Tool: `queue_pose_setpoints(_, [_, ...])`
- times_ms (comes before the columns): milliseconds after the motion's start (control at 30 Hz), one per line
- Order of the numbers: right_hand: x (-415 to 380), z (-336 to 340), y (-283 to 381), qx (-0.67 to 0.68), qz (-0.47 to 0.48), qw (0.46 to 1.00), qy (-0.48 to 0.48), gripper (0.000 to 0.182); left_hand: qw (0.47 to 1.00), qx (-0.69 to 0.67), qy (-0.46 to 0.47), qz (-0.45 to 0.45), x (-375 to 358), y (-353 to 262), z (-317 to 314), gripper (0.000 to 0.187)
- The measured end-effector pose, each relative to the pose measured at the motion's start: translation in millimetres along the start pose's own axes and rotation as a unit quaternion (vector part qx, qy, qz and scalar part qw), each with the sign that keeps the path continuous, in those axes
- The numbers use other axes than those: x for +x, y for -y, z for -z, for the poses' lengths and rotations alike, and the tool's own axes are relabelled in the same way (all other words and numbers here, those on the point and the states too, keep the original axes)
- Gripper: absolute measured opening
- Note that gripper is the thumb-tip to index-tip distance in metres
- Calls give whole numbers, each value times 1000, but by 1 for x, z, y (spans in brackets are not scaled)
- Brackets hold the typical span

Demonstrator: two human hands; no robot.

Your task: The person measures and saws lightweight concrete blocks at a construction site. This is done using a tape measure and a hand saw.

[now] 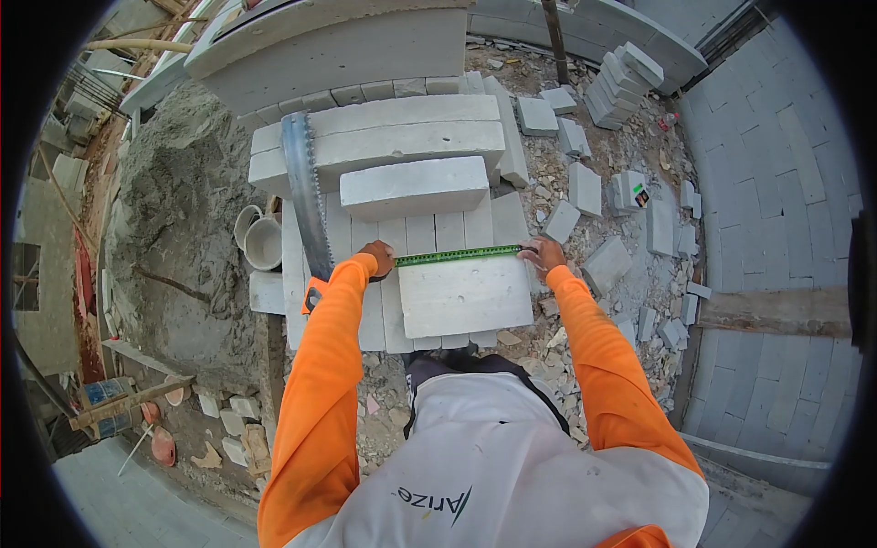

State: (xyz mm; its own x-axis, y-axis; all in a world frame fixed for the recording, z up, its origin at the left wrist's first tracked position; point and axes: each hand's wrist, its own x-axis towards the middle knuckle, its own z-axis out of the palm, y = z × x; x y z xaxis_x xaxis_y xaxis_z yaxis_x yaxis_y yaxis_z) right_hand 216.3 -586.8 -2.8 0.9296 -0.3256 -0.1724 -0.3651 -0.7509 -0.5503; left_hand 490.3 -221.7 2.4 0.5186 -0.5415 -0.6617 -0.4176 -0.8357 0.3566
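Note:
A green tape measure (457,257) is stretched across the far edge of a white block (466,297). My left hand (380,258) closes round its left end, and my right hand (545,255) pinches its right end near the block's right corner. Which end carries the case I cannot make out. Just beyond the tape lies another white block (416,187), on the same stack of blocks (448,226). Left of my left hand, a large handsaw (306,183) leans across the blocks, its orange handle (315,294) beside my left sleeve.
Left of the stack are two buckets (264,243) and a heap of grey mortar or sand (183,210). Loose blocks (585,189) and rubble cover the ground to the right, before a block wall (776,137). A block row (393,128) stands behind.

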Motion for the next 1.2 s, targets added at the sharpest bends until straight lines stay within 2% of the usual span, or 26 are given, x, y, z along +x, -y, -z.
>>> queue_pose_setpoints(133, [-2, 1, 4, -7, 14, 1000, -17, 34, 1000, 4, 12, 5, -1, -3, 1, 27])
queue_pose_setpoints(233, [-4, -1, 9, -2, 22, 999, -50, 29, 1000, 13, 0, 4, -5, -4, 1, 26])
queue_pose_setpoints(533, [-3, -15, -5, 14, -22, 999, -41, 43, 999, -5, 47, 14, 1, -5, 11, 27])
queue_pose_setpoints(967, [-7, 7, 20, 8, -34, 999, -6, 37, 998, -4, 65, 6, 3, -3, 13, 33])
queue_pose_setpoints(1133, [-3, -6, 0, -16, -28, 999, -9, 32, 998, -12, 59, 13, 7, 0, 11, 34])
queue_pose_setpoints(1200, [3, -28, -29, 72, -27, 997, -32, 35, 997, -10, 72, 7, 7, -1, 13, 34])
